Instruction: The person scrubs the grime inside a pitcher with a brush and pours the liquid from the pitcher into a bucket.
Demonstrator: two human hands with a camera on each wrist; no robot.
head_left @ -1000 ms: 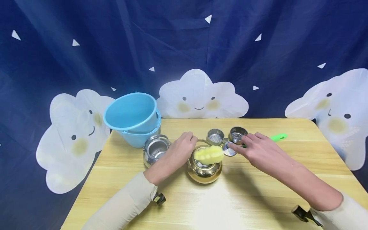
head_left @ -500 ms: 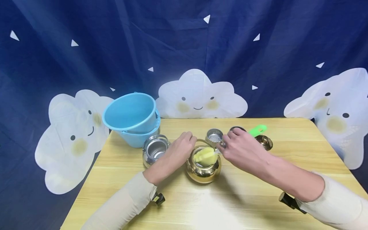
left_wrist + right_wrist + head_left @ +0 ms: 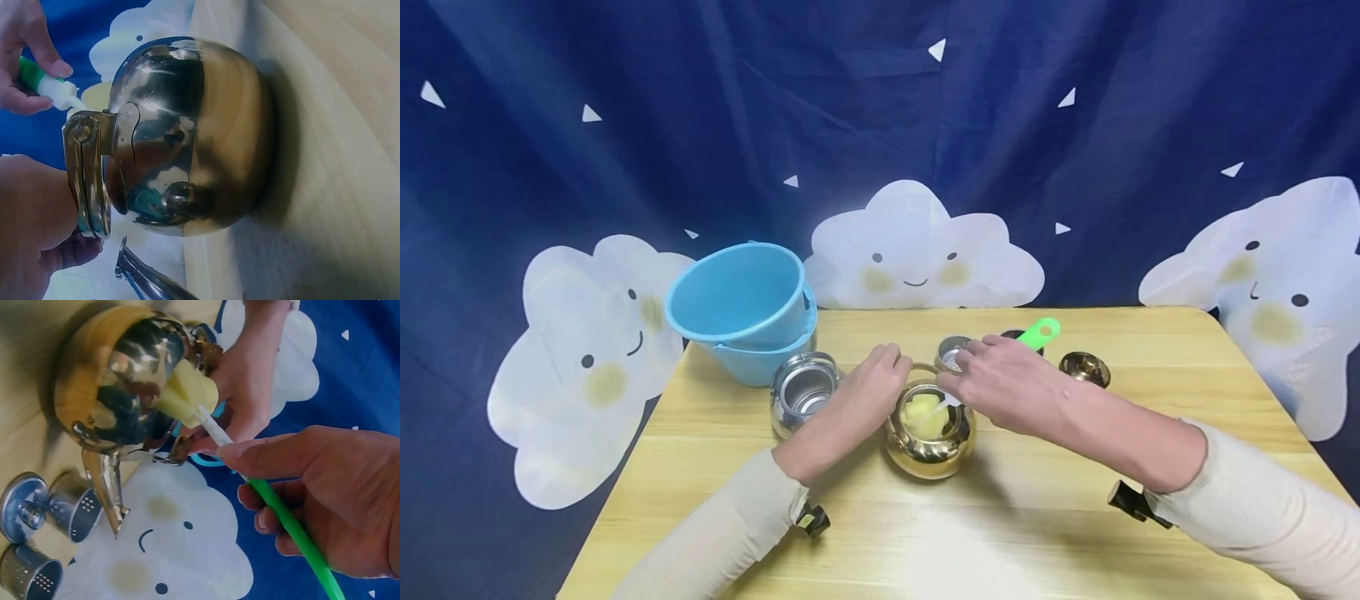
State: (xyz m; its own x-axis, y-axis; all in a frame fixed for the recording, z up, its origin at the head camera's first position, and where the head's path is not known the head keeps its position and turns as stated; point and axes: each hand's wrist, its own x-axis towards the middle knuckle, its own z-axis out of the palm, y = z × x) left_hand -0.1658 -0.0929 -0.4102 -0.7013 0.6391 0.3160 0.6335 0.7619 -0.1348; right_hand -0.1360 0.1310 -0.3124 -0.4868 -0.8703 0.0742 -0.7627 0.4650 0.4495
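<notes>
A golden teapot [image 3: 931,457] stands upright on the wooden table, its mouth uncovered. My left hand [image 3: 868,387] grips its raised handle [image 3: 87,175]. The right hand [image 3: 1007,379] holds a sponge bottle brush by its white and green stem [image 3: 284,519], thumb and fingers curled round it. The yellow sponge head [image 3: 187,394] sits partly inside the teapot's mouth, part of it still outside. In the head view, the brush's green handle end [image 3: 1041,333] sticks out beyond my right hand. The teapot's spout [image 3: 105,487] points away from me.
A silver teapot [image 3: 805,393] stands left of the golden one, before stacked blue buckets [image 3: 737,304]. Metal strainers [image 3: 951,352] and a silver lid [image 3: 25,503] lie behind and right, partly hidden by my right hand. A golden lid [image 3: 1084,368] rests farther right.
My right hand has moved left and tipped the brush, bringing the sponge head from above the teapot down into its mouth. The left hand keeps its grip on the handle.
</notes>
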